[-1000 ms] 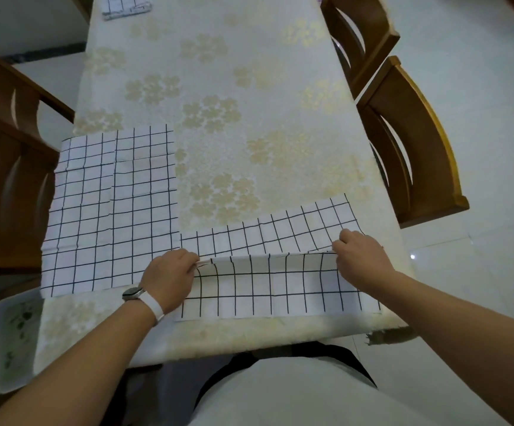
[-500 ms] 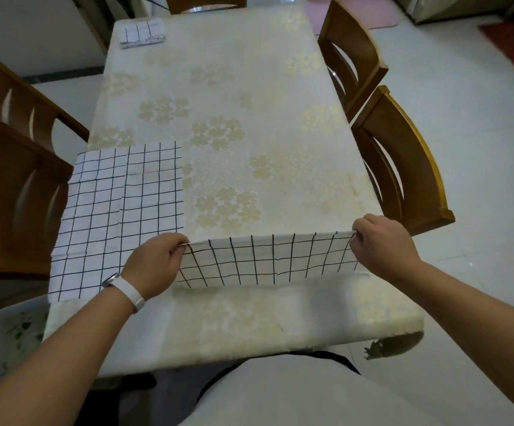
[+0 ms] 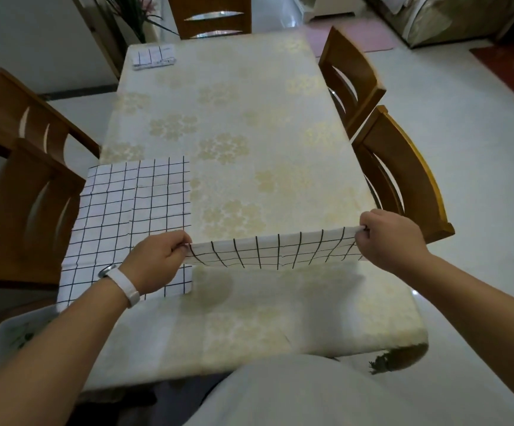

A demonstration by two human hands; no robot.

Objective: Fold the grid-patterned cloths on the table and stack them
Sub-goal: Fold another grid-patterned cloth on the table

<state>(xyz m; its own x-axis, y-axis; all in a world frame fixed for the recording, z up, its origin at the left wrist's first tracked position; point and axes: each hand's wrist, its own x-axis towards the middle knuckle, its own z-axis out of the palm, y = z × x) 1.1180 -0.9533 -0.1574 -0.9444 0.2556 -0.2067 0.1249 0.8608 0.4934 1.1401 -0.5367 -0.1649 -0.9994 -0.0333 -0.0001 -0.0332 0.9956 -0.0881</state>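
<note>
Over the table (image 3: 249, 118), my left hand (image 3: 157, 259) and right hand (image 3: 387, 238) each pinched an end of the cloth (image 3: 274, 250), mid-fold; next, I judged, lay it flat and fold again.

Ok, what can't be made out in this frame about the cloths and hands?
Head view only.
Layer count of the held cloth: it is seen almost edge-on.
Number of cloths in the far folded pile: too small.
Near edge of the flat cloth: partly covered by the left hand and forearm.
Lower fingers of the right hand: hidden beneath the hand itself.
</note>
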